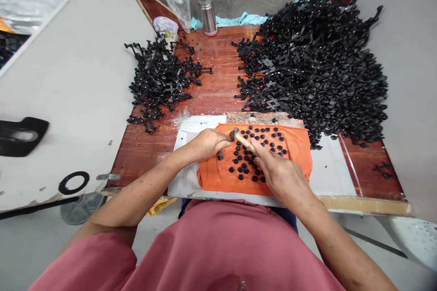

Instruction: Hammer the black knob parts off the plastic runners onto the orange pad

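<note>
My right hand [278, 166] is closed around the pale wooden handle of a small hammer [246, 142]. Its dark head is over the fingertips of my left hand [209, 144], which pinch a small black plastic part [220, 153]; the hammer and fingers hide some of that part. Whether the hammer head touches it, I cannot tell. Under both hands lies an orange cloth [218, 179], with several round black caps [241, 177] spread over it. A speckled stone slab [235, 118] shows along the cloth's far edge.
A large heap of black parts [317, 63] rises at the right of the wooden table [218, 54], and a smaller pile of black linked parts [160, 77] is at the left. A steel bottle [208, 16] stands at the back. Pale side panels [78, 54] flank the table.
</note>
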Available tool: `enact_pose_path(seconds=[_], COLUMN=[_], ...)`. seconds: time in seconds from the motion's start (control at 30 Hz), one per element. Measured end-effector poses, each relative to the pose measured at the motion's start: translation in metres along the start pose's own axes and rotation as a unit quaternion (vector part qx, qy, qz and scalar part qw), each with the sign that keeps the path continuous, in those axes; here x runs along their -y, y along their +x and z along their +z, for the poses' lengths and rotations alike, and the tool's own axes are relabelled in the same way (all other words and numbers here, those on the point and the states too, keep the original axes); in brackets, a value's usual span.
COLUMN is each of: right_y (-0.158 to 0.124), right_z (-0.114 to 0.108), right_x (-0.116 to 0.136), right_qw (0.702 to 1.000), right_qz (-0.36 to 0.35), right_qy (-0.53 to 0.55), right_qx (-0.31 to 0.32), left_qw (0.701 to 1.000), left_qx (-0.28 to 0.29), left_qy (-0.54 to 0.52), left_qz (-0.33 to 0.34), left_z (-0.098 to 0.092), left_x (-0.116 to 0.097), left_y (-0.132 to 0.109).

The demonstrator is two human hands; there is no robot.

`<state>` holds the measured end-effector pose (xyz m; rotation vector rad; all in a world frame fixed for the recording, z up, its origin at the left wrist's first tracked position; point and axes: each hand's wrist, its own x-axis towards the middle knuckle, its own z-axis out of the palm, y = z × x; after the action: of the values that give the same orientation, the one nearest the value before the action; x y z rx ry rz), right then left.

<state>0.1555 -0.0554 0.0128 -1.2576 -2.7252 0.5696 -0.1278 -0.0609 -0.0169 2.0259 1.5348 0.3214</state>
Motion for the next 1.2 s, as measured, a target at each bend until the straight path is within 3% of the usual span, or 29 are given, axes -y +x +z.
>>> enact_pose_path(seconds=[0.1, 0.33, 0.43, 0.53, 0.6, 0.7, 0.77, 0.83, 0.9, 0.93, 1.0, 1.03, 1.1, 1.2], right_y=[0.0, 0.009, 0.01, -0.002, -0.017, -0.045, -0.063, -0.074, -0.079, -0.078, -0.075, -0.073, -0.069, -0.069], right_z=[-0.001, -0.009, -0.01, -0.016, -0.02, -0.021, -0.016, -0.007, 0.003, 0.008, 0.016, 0.02, 0.024, 0.028], right_x=[0.001, 0.013, 0.011, -0.003, -0.019, -0.045, -0.058, -0.067, -0.072, -0.074, -0.076, -0.077, -0.08, -0.084], right_qw=[1.0, 0.994, 0.999, 0.989, 0.969, 0.933, 0.894, 0.849, 0.813, 0.802, 0.792, 0.791, 0.79, 0.79], right_qz=[0.0, 0.016, 0.009, 0.019, 0.062, 0.15, 0.21, 0.253, 0.271, 0.273, 0.269, 0.268, 0.269, 0.269], right_qy=[-0.013, -0.099, -0.024, 0.133, 0.211, 0.284, 0.359, 0.432, 0.486, 0.503, 0.521, 0.523, 0.524, 0.53], right_qx=[-0.024, 0.052, 0.035, -0.053, -0.11, -0.166, -0.167, -0.168, -0.17, -0.171, -0.172, -0.172, -0.167, -0.153], left_qw=[1.0, 1.0, 1.0, 0.999, 0.998, 0.983, 0.947, 0.884, 0.828, 0.817, 0.848, 0.887, 0.945, 0.97], left_qx=[0.004, 0.001, -0.004, -0.014, -0.031, -0.085, -0.131, -0.204, -0.304, -0.338, -0.339, -0.293, -0.19, -0.114], left_qy=[0.01, -0.01, -0.001, 0.022, 0.048, 0.158, 0.265, 0.335, 0.366, 0.364, 0.333, 0.306, 0.251, 0.213], left_qz=[-0.006, -0.008, -0.004, 0.021, 0.029, -0.043, -0.127, -0.254, -0.298, -0.294, -0.233, -0.182, -0.083, 0.021], left_z=[0.002, 0.003, 0.006, -0.002, -0.024, -0.083, -0.133, -0.177, -0.205, -0.21, -0.203, -0.191, -0.157, -0.099], left_x=[0.001, 0.003, 0.0, -0.003, 0.001, 0.017, 0.03, 0.038, 0.038, 0.034, 0.02, 0.012, -0.006, -0.03], left_y=[0.0, -0.001, -0.003, -0.006, -0.01, -0.021, -0.031, -0.04, -0.04, -0.035, -0.014, 0.003, 0.045, 0.114])
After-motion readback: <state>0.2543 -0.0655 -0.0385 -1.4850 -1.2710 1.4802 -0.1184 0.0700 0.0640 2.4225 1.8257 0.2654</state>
